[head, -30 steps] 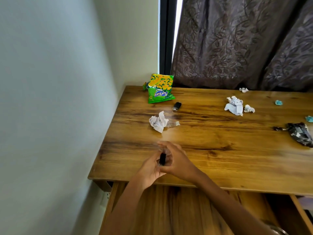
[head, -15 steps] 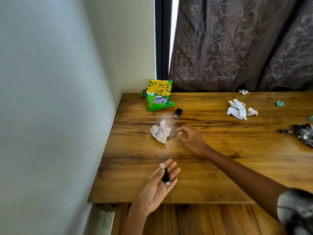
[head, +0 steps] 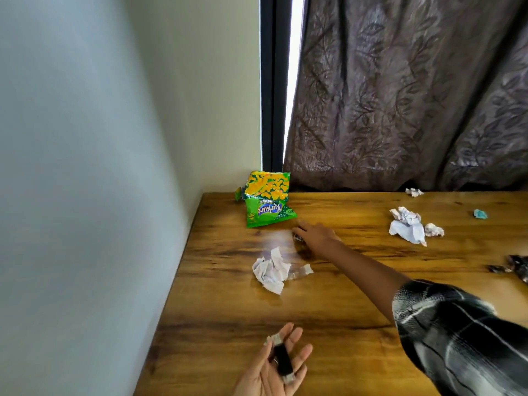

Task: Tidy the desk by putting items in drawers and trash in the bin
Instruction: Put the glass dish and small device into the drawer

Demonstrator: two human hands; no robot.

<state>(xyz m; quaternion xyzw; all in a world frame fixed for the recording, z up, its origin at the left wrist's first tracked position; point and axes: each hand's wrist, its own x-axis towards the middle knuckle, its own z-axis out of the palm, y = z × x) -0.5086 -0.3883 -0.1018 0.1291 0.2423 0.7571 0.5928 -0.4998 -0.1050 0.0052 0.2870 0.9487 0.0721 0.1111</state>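
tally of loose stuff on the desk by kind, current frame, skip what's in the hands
Crumpled white paper: 4 (wad near the front, large wad, small wad beside it, scrap by the curtain)
Snack bag: 1
Clear plastic scrap: 1
Teal scrap: 1
Dark wrapper, cut off by the frame edge: 1
Total: 8

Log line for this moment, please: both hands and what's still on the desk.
left hand: open, black stick on palm | right hand: reaching beside snack bag, grip unclear | desk: crumpled paper remains
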